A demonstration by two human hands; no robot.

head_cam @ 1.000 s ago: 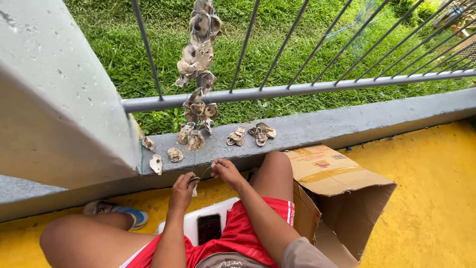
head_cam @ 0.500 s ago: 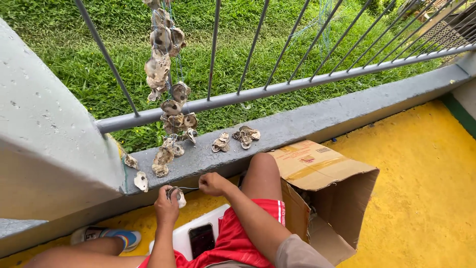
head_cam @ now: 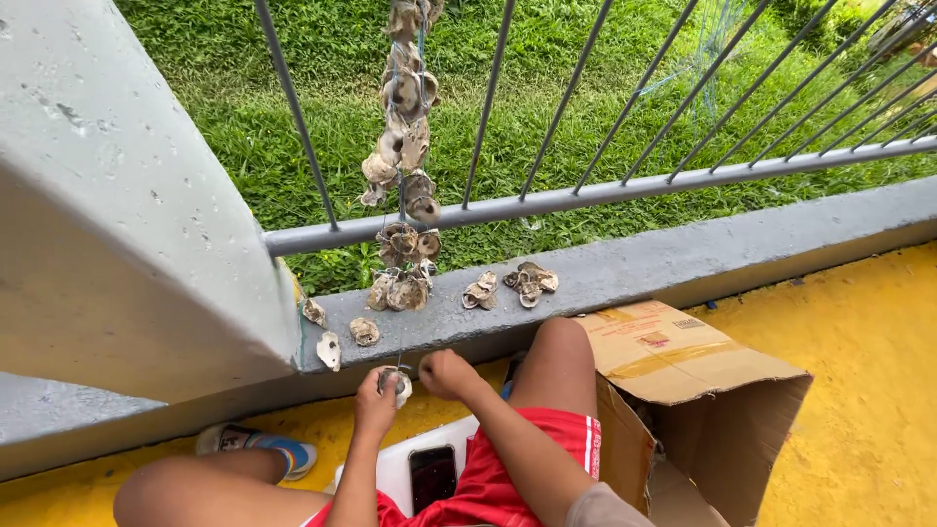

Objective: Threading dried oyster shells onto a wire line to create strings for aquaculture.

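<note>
My left hand [head_cam: 376,398] is curled around a single oyster shell [head_cam: 395,383], fingers [head_cam: 383,379] wrapped over its upper edge so that only the pale rim shows past them. The shell sits right at my fingertips, just below the edge of the grey concrete ledge [head_cam: 625,273]. My right hand [head_cam: 445,373] is closed in a loose fist immediately to the right of that shell, knuckles up; it seems to pinch something thin, but I cannot tell what lies between thumb and finger. A fine cord [head_cam: 400,337] runs straight up from the shell in my left fingers to the hanging string of shells [head_cam: 402,166], which dangles against the metal railing [head_cam: 586,195] above and beyond both hands.

Loose shells lie on the ledge: two [head_cam: 340,337] up and to the left of my left fingers, a heap [head_cam: 398,291] directly above them at the foot of the string, and a small cluster [head_cam: 512,285] above and to the right of my right fist. An open cardboard box [head_cam: 703,390] stands to the right of my right arm, beside my raised knee. A white tray with a dark phone [head_cam: 431,476] sits below my wrists, between my legs.
</note>
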